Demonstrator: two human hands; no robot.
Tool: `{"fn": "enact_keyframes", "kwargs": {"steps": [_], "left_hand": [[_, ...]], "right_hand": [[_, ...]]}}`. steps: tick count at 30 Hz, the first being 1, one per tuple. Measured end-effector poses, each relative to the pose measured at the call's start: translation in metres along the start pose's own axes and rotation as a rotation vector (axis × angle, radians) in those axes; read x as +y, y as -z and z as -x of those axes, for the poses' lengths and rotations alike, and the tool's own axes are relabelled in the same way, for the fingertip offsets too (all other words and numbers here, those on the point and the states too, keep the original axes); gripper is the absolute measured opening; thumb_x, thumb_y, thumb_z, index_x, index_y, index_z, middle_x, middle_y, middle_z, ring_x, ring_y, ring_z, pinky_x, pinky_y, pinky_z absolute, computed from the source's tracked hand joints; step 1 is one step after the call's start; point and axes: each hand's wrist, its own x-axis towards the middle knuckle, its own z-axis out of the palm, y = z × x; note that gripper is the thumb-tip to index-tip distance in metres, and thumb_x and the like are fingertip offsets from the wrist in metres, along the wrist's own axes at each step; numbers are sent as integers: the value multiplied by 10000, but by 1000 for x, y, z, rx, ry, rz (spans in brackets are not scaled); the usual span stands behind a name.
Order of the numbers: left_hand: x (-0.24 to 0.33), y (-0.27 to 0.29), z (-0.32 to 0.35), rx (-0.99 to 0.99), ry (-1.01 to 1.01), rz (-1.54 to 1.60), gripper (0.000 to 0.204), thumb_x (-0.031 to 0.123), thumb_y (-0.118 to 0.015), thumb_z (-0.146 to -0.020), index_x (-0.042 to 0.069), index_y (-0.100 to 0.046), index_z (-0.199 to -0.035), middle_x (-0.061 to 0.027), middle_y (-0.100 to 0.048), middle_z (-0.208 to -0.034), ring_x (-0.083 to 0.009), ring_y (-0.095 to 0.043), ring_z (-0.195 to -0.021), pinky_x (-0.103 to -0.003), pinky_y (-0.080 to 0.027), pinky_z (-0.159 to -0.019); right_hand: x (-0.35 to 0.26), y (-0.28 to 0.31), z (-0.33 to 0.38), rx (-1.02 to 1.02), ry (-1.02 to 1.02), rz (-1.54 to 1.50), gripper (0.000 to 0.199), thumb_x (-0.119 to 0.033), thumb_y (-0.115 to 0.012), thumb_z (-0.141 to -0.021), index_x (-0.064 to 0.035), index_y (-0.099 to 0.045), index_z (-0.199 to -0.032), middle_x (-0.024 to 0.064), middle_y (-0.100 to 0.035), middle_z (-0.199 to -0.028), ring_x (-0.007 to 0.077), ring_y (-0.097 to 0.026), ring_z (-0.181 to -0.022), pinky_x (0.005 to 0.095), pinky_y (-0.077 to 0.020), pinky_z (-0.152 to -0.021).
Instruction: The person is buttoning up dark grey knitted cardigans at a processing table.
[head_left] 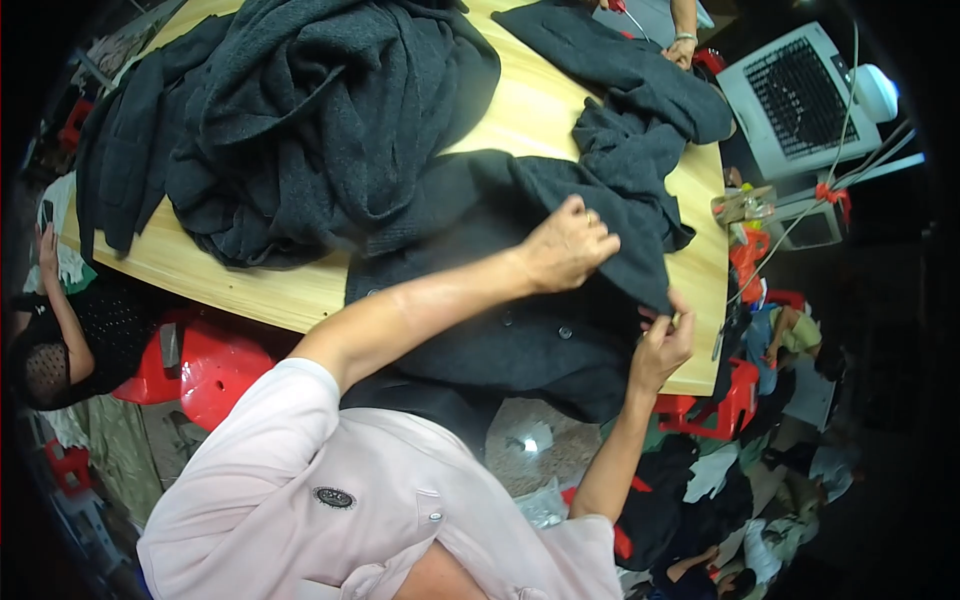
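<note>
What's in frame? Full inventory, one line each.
table: 1, light wood, centre
garment: 1, dark grey with buttons, near table edge, under both hands
garment pile: 1, dark grey, table's far left
stools: several, red, on the floor around the table
fan: 1, white, upper right
clothes heap: 1, mixed colours, floor at lower right
seated person: 1, black top, left edge
other person's hand: 1, top edge, at the table's far side
left hand: 1, pressing on garment
right hand: 1, pinching garment's edge
</note>
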Motion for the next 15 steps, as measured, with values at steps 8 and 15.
{"fn": "enact_keyframes", "kwargs": {"steps": [8,15], "left_hand": [[-18,27,34,98,130,66,250,119,-790,-791,112,-629,-983,-53,-657,-779,-265,-693,-789,-424,-444,-851],[-79,150,53,266,-62,-392,320,-39,-735,-759,161,-694,-1006,12,-660,-869,-199,-646,-781,-376,-389,-885]], "right_hand": [[93,21,9,101,-194,-160,284,25,-447,-1059,18,-638,-1269,134,-713,-1413,228,-711,-1205,351,-640,-917],[131,3,-41,153,-41,-172,278,52,-471,-1054,51,-628,-1283,200,-701,-1426,259,-698,-1258,367,-560,-1078]]}}
